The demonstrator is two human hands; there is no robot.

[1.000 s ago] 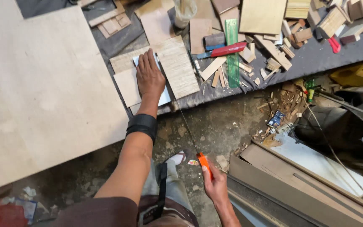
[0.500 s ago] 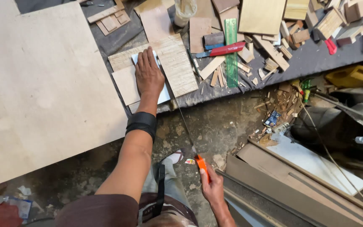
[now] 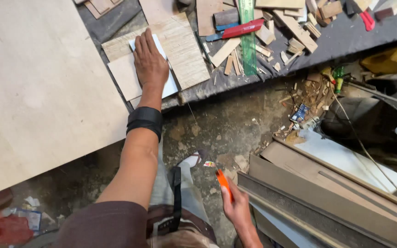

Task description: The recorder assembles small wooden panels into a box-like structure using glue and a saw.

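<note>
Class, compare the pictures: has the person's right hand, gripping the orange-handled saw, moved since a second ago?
Yes. The right hand with the orange-handled saw has drawn back toward the body, away from the bench edge, while the left hand stays flat on the boards.

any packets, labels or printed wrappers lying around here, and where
Small blue packet: on the floor among wood scraps below the bench edge, rectangular, blue with pale print.
Wrapper: floor at lower left, flat, pale blue and white, beside something red.
No signs or screens show.
</note>
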